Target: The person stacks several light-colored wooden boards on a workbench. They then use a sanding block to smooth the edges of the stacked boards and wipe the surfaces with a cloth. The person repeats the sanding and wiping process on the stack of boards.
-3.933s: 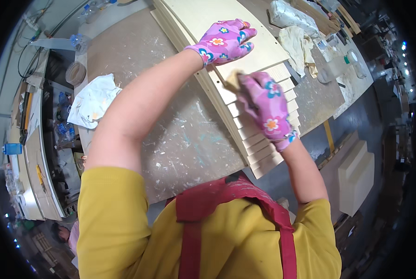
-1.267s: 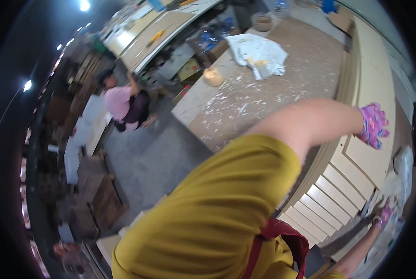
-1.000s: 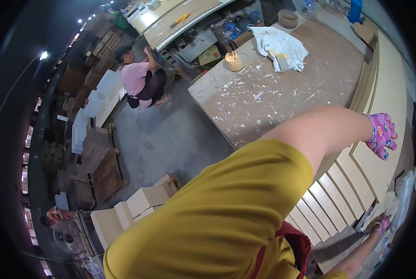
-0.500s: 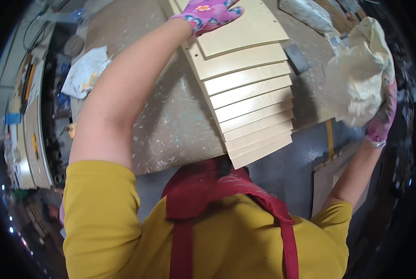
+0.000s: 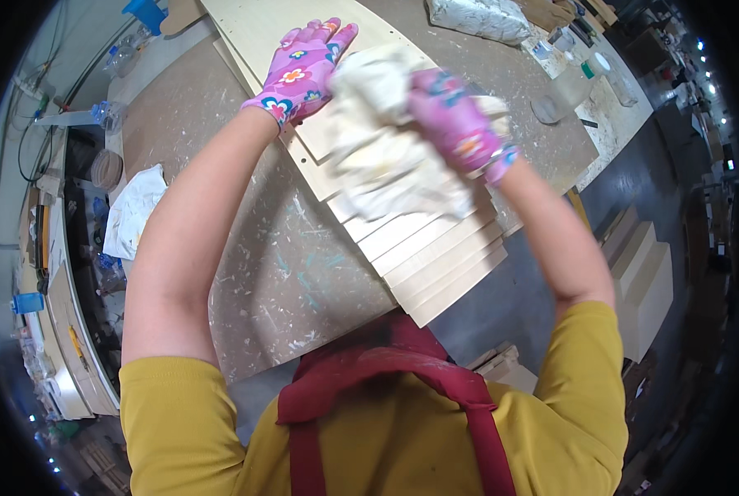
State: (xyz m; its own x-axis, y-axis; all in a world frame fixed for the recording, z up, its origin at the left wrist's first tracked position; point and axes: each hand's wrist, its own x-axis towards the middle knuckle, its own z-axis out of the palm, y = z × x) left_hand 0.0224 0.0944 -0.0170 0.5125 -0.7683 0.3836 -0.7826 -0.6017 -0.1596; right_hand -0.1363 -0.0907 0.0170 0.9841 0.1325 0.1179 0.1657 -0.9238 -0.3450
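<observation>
My left hand, in a pink flowered glove, lies with fingers stretched on the top one of several pale wooden boards. The boards overlap like steps, their near ends fanned toward me; small dark holes show near some edges. In a matching glove, my right hand is closed on a crumpled cream cloth. The cloth spreads over the middle of the stack and hides part of several boards. Right hand and cloth are slightly blurred.
The boards rest on a scuffed brown worktable. A white rag lies at its left edge. At the far right are a clear bottle and a white plastic-wrapped bundle. More boards stand on the floor to the right.
My right hand has swung in from the far right with the cloth and brought it onto the boards. My left hand stays on the top board; the whole view has shifted.
</observation>
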